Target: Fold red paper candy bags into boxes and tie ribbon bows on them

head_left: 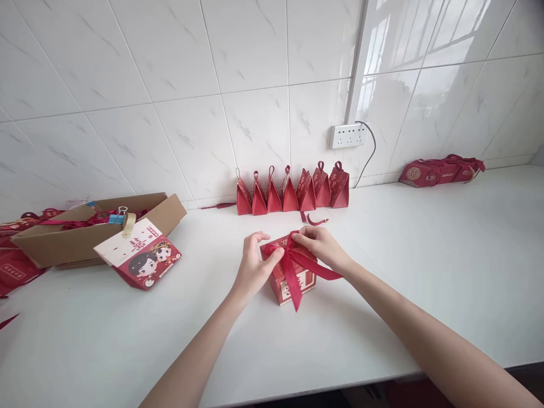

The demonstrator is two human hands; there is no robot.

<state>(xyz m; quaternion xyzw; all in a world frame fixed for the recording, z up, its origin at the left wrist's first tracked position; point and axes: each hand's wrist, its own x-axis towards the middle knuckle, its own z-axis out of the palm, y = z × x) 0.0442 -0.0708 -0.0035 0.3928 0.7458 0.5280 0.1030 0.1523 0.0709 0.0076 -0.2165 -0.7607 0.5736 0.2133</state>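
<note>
In front of me on the white table (pixel 238 362) stands a small red gift box (pixel 278 283) with pale printed characters on its front. A red ribbon (pixel 293 283) is tied in a bow on its top, and its tails hang over the front and out to the right. My left hand (pixel 255 263) is at the box's left side. Its thumb presses on the bow's left part and its index finger is bent above; its other fingers are partly hidden. With thumb and fingertips, my right hand (pixel 321 245) pinches the ribbon at the bow's upper right.
Several red triangular boxes (pixel 289 195) with loop handles line the wall, ribbon scraps (pixel 317 221) before them. Left, a cardboard box (pixel 76 243) holds red ribbon; a printed carton (pixel 148 260) leans by it. Ribbon-tied red packages (pixel 440 171) lie at right, below a socket strip (pixel 346 136).
</note>
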